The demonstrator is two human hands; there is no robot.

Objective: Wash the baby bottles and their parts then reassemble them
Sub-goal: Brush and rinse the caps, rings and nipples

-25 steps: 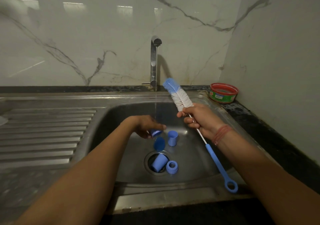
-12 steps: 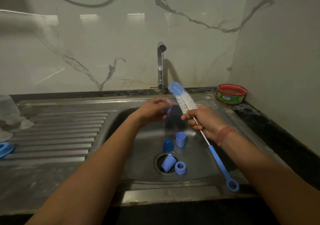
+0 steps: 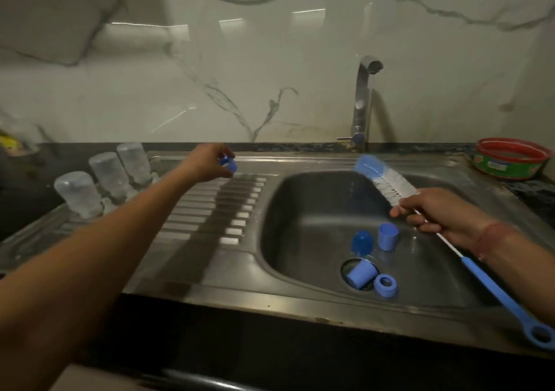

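Note:
My left hand (image 3: pixel 207 162) pinches a small blue bottle ring (image 3: pixel 228 163) above the far end of the ribbed draining board (image 3: pixel 210 210). My right hand (image 3: pixel 432 213) grips the wire stem of a blue-and-white bottle brush (image 3: pixel 381 180) over the right side of the sink basin (image 3: pixel 300 210); its blue handle runs down past my wrist. In the basin lie several blue parts: a dark blue cap (image 3: pixel 362 241), an upright pale cap (image 3: pixel 388 236), a cap on its side over the drain (image 3: pixel 361 274) and a ring (image 3: pixel 385 285). Three clear bottles (image 3: pixel 108 177) stand upside down at the board's left end.
A steel tap (image 3: pixel 362 102) rises behind the basin against the marble wall. A red and green round tub (image 3: pixel 510 162) sits on the counter at the far right. The dark counter edge runs along the front.
My left hand has carried the blue ring from under the tap leftward to over the draining board. The view has swung left, bringing the upturned bottles into sight. The brush hand stays put.

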